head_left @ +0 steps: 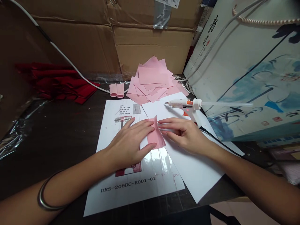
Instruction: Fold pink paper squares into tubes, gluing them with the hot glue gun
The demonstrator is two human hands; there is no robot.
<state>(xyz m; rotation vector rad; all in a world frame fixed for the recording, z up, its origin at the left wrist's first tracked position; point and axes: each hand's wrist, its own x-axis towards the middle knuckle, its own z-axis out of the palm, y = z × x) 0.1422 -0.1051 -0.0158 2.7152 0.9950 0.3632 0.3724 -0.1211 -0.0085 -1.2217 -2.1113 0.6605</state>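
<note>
Tabletop (63, 134) passable at left — glue gun (191, 105) blocks beyond right hand (184, 134).

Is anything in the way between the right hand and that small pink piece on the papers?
Nothing visible is. The right hand's fingertips are right at the pink piece's raised right edge, though contact is hard to judge. The left hand covers its left side, and the glue gun lies beyond, not between.

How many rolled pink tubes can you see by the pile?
2. They lie side by side, just left of the pile of pink pieces: the left tube and the right tube. Others could be hidden behind the pile.
</note>
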